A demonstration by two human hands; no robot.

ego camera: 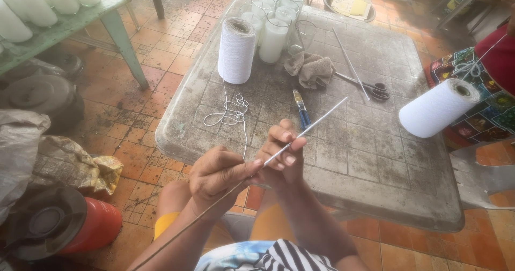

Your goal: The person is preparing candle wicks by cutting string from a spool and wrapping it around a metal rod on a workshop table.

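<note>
I see my left hand [217, 175] and right hand [283, 156] both pinched on a thin metal rod [300, 135] above the near edge of the stained, grimy grey desk [375, 158]. White string [236, 115] trails across it from an upright spool [236, 50]. Scissors [370, 88], a rag [311, 70] and candle-filled glasses [273, 35] sit further back. The floor is worn orange tile [161, 72].

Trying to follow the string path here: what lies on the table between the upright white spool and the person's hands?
In the head view, a loose tangle of white string lies between the upright white spool and the left hand; one strand runs on toward the hands.
</note>
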